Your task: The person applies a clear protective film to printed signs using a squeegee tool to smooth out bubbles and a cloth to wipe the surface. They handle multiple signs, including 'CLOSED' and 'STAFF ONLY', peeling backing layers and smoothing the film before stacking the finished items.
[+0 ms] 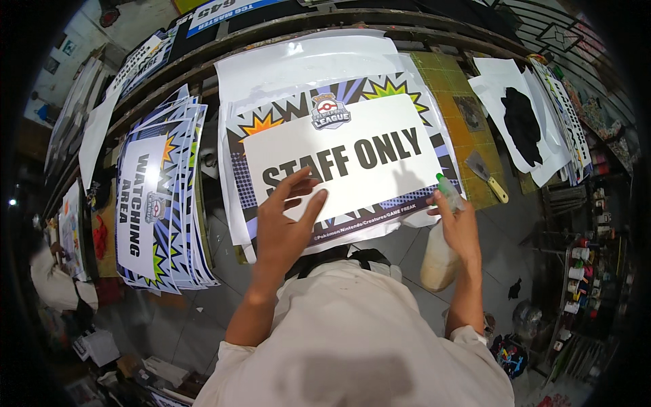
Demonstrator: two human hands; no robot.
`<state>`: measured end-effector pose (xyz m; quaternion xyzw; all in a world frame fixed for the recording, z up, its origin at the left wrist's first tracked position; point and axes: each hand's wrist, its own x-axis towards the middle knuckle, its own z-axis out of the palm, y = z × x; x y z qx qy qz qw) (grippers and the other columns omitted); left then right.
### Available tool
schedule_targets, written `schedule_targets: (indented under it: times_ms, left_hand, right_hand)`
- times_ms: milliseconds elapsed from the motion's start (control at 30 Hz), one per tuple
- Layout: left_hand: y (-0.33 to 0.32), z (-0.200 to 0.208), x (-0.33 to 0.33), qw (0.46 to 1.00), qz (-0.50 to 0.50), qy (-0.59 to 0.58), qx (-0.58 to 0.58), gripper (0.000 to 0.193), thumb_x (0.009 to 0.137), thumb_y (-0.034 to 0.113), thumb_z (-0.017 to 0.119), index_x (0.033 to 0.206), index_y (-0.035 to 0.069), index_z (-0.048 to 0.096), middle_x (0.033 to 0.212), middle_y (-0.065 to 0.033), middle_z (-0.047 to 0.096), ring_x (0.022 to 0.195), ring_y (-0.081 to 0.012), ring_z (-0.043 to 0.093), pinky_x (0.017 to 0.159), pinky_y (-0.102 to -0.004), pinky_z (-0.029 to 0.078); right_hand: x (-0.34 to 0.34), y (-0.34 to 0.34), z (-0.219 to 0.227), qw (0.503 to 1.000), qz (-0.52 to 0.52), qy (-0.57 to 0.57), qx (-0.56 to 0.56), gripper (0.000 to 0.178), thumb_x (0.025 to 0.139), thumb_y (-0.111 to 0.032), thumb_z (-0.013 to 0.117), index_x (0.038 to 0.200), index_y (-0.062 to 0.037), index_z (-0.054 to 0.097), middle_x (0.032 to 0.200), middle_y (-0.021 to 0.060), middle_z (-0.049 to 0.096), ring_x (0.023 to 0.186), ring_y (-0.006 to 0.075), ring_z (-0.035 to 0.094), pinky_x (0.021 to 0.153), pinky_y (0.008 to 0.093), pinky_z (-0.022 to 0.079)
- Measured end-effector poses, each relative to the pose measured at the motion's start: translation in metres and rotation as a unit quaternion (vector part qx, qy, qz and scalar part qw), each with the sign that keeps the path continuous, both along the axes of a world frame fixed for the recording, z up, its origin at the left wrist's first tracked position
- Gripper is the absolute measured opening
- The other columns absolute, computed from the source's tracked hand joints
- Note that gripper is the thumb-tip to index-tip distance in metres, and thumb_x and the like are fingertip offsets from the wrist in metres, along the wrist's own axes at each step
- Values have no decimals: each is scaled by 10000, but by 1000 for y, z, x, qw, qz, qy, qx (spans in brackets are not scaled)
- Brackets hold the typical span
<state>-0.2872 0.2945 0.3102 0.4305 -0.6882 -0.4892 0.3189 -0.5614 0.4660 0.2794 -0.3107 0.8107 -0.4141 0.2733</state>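
Note:
A printed sign (339, 186) with a white panel, bold black lettering and purple, orange and green starbursts lies in front of me on larger white sheets (305, 57). Over its lower left part hovers my left hand (288, 220), open, fingers apart and holding nothing; whether it touches the surface I cannot tell. Closed around the neck of a spray bottle (439, 263) is my right hand (461, 227), at the sign's lower right corner. The bottle has a green nozzle tip and a pale, cloudy body hanging below the hand.
Left, a stack of similar printed signs (146, 203) sits near the table's edge. On the right are a scraper (487, 178) with a yellow handle, a green cutting mat (451, 102) and a black cloth (521, 125) on white paper. Small containers (576, 271) fill a rack.

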Motion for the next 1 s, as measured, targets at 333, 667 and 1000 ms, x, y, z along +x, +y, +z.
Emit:
schedule_targets:
  times_ms: [333,667,1000]
  left_hand:
    - [36,-87,45,986,-6,-150,-67,595,827,240,835,1350,57,619,1360,-191,608,1331,-337,532,1071,-494,448]
    - [19,-137,98,891,-126,-388,-197,1127,619,514,919,1551,136,410,1643,-173,279,1509,-458,227,1188,-714,142]
    - [-5,-136,119,884,-130,-408,-185,1110,628,552,892,1540,112,439,1651,-172,296,1555,-378,181,1218,-679,70]
  right_hand:
    - [-60,29,-27,994,-18,51,100,515,1014,-475,591,1048,26,702,745,90,687,568,186,677,557,325,498]
    - [-21,10,-55,955,126,132,233,524,985,-494,592,1113,-5,731,843,223,718,821,357,704,765,441,538]
    - [40,-20,-34,935,247,159,201,540,985,-533,590,1171,-48,733,948,273,717,929,443,674,847,486,534]
